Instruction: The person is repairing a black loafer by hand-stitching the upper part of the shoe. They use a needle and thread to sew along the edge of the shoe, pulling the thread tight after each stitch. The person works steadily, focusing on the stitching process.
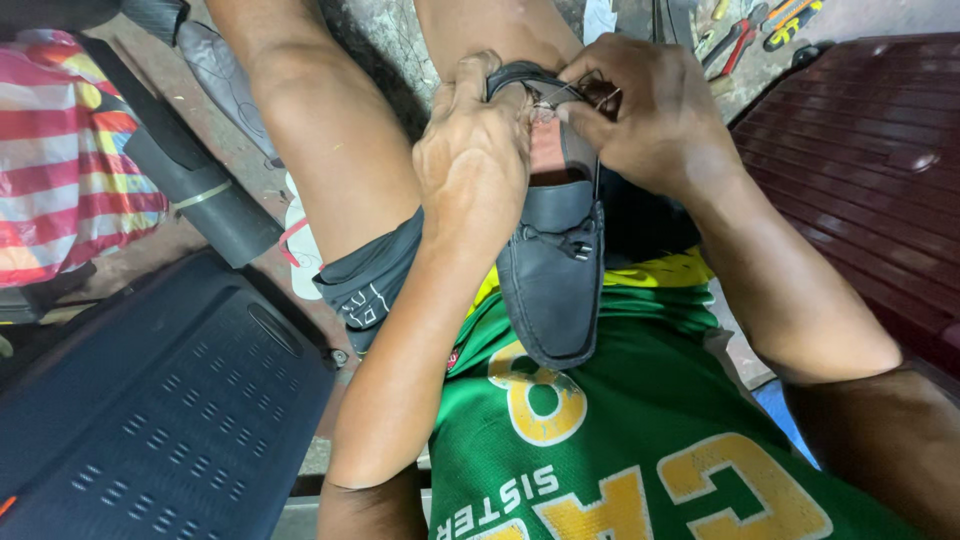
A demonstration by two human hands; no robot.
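A dark grey loafer shoe [556,262] lies toe-down against my green shirt, its heel pointing away between my knees. My left hand [472,165] grips the shoe's left side near the heel opening, thumb on the rim. My right hand [645,110] pinches the heel rim from the right, and a thin thread or needle [570,92] shows between its fingertips at the heel edge. The shoe's reddish lining [548,150] is visible inside the opening.
A dark blue plastic stool [150,410] sits at lower left and a maroon plastic stool [860,170] at right. A rolled black sheet [200,190] and a striped bag [70,160] lie at left. Pliers and screwdrivers [745,30] rest on the ground at top right.
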